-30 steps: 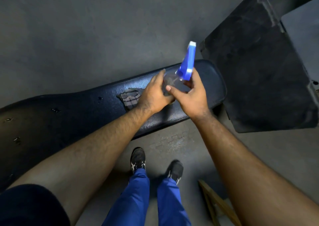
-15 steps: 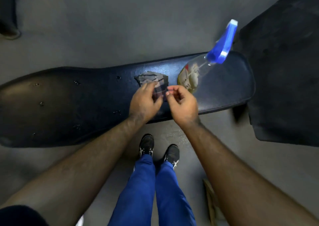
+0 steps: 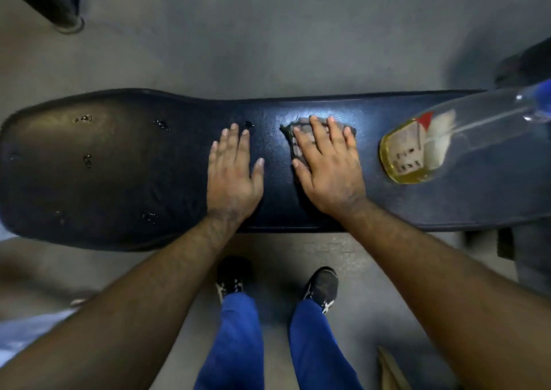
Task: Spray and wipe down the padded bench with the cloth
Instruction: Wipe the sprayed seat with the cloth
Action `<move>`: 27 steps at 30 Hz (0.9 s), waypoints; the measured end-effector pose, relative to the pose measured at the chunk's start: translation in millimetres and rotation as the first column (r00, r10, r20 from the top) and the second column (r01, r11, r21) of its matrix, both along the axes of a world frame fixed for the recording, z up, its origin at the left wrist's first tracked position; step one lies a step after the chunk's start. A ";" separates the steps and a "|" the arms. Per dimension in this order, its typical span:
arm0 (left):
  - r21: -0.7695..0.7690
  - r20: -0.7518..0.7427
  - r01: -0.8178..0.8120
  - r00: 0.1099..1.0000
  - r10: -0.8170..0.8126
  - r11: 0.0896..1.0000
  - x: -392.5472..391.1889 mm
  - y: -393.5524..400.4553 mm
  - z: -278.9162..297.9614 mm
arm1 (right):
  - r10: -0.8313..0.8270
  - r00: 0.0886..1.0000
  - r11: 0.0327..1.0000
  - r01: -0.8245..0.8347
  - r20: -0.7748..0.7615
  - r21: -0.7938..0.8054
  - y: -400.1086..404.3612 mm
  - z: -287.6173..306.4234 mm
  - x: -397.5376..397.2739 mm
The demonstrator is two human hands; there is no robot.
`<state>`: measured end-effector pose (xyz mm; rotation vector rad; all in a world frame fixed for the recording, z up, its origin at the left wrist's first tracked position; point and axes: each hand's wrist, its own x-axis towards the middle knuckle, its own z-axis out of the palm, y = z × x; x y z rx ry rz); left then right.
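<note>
Our right hand [image 3: 329, 170] lies flat on the cloth [image 3: 301, 139], fingers straight and spread, palm down; the grip is open, pressing, not pinching. We judge that's deliberate: a flat palm spreads pressure so the cloth drags evenly over the padded surface [image 3: 477, 199] w/o bunching. Cloth edges peek out on the left and far side of the fingers; the rest is hidden under the palm.

Our left hand [image 3: 234, 169] sits just left of it, also flat and open, holding nothing, resting on the bare pad, probably bracing our weight while we lean over.

Both forearms reach from the near side, wrists roughly level w/ the near edge of the surface, elbows out.

Spray bottle [image 3: 423, 148] stands on the surface to the right of the cloth, apart from the right hand, yellow liquid low in it; parked w/in reach for a re-spray, we'd guess. Small dark marks dot the wider left end. Wiping looks barely begun.
</note>
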<state>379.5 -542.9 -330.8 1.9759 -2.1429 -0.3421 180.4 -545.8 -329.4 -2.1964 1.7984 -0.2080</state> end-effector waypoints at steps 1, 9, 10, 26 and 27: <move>-0.005 -0.004 0.002 1.000 -0.002 1.000 0.3 -0.2 -2.0 | 0.016 1.000 1.000 -0.016 -0.008 -0.027 -10.2 -1.7 -2.4; 0.055 -0.399 -0.082 0.912 0.097 0.995 12.2 -4.9 15.8 | 0.231 0.973 0.973 -0.231 0.011 0.003 1.2 9.4 41.2; 0.063 -0.463 -0.112 0.877 0.128 0.992 17.2 -5.0 19.8 | 0.335 0.942 0.942 -0.335 -0.015 -0.006 -1.9 6.8 32.8; -0.088 -0.035 -0.018 0.999 0.015 0.996 94.6 -1.6 3.0 | -0.078 0.997 0.996 0.079 -0.009 0.040 -39.5 16.0 127.6; -0.090 -0.039 -0.012 0.999 0.009 0.996 94.8 -1.4 3.0 | 0.113 0.993 0.993 -0.114 0.019 0.032 -23.4 16.6 126.7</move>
